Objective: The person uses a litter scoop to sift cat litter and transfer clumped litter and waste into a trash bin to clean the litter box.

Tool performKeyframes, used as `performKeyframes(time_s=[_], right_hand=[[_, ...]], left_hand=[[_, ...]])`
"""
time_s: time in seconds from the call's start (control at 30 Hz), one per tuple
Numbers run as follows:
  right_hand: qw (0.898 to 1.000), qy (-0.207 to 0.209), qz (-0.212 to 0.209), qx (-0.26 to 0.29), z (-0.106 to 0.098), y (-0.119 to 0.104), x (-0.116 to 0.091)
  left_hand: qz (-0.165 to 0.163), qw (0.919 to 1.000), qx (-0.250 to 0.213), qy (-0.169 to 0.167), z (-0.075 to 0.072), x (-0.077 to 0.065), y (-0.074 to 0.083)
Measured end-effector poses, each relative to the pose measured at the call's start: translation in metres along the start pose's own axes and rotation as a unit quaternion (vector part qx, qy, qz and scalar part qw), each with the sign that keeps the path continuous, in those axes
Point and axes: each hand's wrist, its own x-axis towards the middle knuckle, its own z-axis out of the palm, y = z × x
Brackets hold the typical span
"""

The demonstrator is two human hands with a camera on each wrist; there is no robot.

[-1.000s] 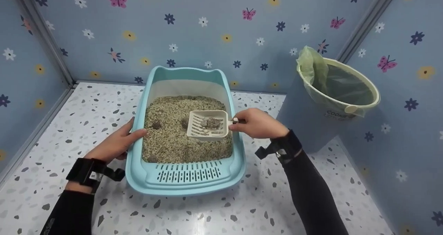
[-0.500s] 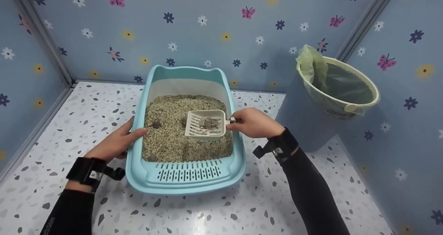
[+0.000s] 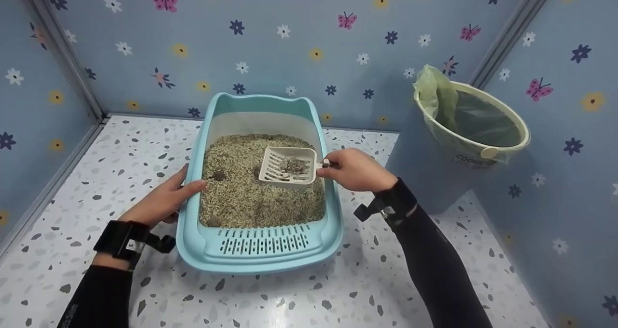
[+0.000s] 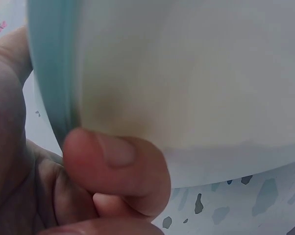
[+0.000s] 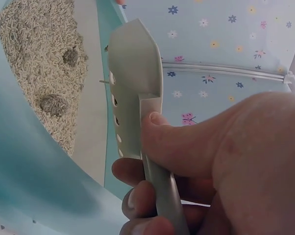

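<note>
A blue litter box (image 3: 260, 264) holds tan pellet litter (image 3: 246, 202) with several dark clumps, one clump (image 3: 218, 175) lying near the left wall. My right hand (image 3: 359, 170) grips the handle of a cream slotted litter scoop (image 5: 135, 58), thumb on top and fingers curled beneath. Held above the litter, the scoop carries a small heap of pellets (image 3: 293, 165) and hides part of a clump behind it. On the left side, my left hand (image 3: 161, 197) holds the box rim, thumb over the edge. In the left wrist view, curled fingers (image 4: 123, 169) press against the box's outer wall.
To the right stands a tall bin (image 3: 434, 173) lined with a pale green bag (image 3: 437, 96), its mouth uncovered. Flower-patterned walls (image 3: 289, 52) enclose the back and both sides. The speckled white surface (image 3: 270, 304) lies under the box.
The scoop has shifted slightly left, then a little up, and its tilt has changed; the pellet heap stays in it. My left hand keeps its place on the rim.
</note>
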Motion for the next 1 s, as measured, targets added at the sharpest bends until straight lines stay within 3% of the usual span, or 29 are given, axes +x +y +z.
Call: performKeyframes(time_s=[0.7, 1.0], right_hand=[[1.0, 0.002, 0.002, -0.01, -0.012, 0.001, -0.006], [0.999, 0.03, -0.001, -0.013, -0.038, 0.001, -0.017]], left_hand=[[0.001, 1.0, -0.007, -0.004, 0.003, 0.001, -0.001], [0.007, 0.9999, -0.012, -0.008, 0.0, 0.001, 0.0]])
